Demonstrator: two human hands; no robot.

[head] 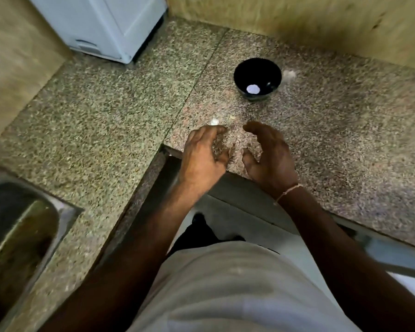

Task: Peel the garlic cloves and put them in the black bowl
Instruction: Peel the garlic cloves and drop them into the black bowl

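A small white garlic clove lies on the speckled tabletop, just beyond the fingertips of the left hand; I judge it light, firm and papery-skinned, best pinched at its ends. The left hand hovers with fingers loosely curled downward, holding nothing visible. The right hand arches beside it, fingers and thumb spread in a claw, also holding nothing. The black bowl stands well ahead of the right hand, with a pale round spot at its bottom.
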